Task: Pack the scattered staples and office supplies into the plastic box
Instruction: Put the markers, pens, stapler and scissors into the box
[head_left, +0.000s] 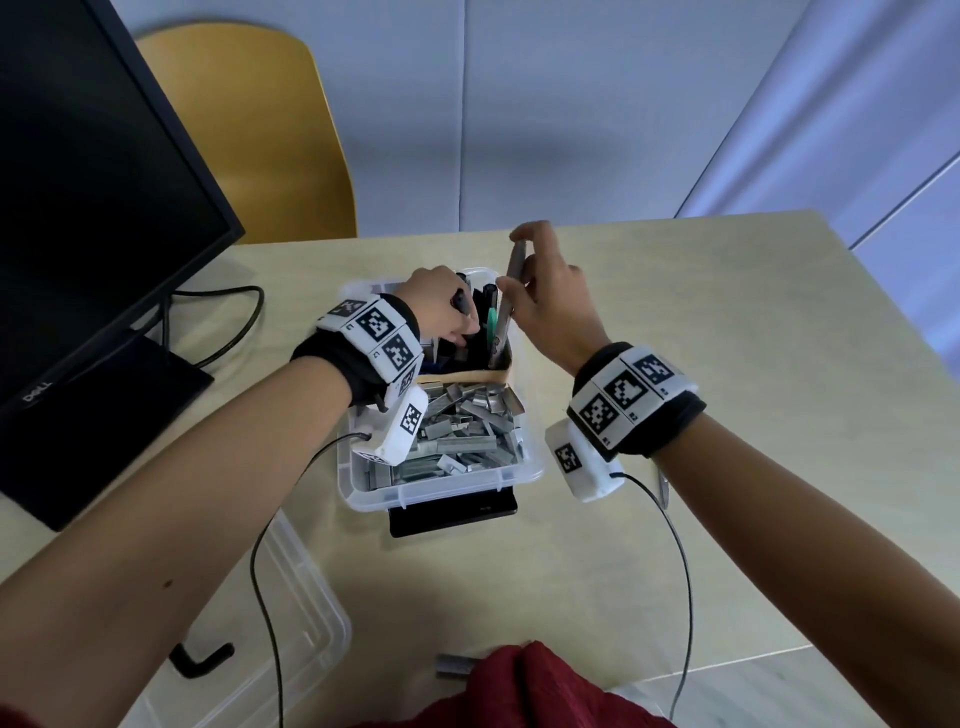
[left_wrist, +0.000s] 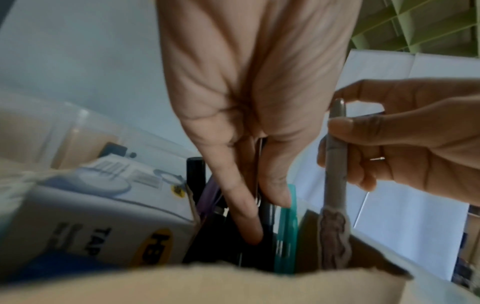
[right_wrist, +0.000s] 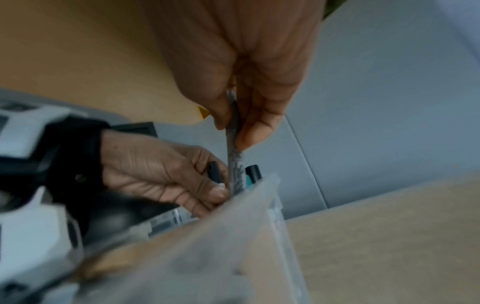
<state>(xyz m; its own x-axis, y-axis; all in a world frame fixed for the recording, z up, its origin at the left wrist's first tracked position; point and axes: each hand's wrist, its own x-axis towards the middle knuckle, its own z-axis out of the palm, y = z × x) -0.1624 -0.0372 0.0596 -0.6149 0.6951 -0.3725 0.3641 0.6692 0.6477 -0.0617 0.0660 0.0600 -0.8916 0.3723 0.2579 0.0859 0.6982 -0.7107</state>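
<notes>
A clear plastic box (head_left: 524, 475) stands mid-table. Its near half holds several loose staple strips (head_left: 457, 431), behind a cardboard divider (head_left: 467, 375). The far half holds upright pens and a white tape carton (left_wrist: 91, 205). My left hand (head_left: 460, 330) reaches into the far half and grips a black pen (head_left: 460, 301); its fingers (left_wrist: 275, 191) lie beside a teal pen (left_wrist: 287, 226). My right hand (head_left: 519, 270) pinches a grey pen (head_left: 511, 296) upright, with its lower end inside the box by the right wall (right_wrist: 246, 226). In the right wrist view the grey pen (right_wrist: 232, 131) touches the left hand (right_wrist: 161, 174).
A black monitor (head_left: 78, 234) and its cable fill the left. A clear lid (head_left: 306, 613) and a black L-shaped key (head_left: 200, 660) lie at the near left. One staple strip (head_left: 454, 665) lies by the red cloth. A black slab (head_left: 452, 514) sits under the box.
</notes>
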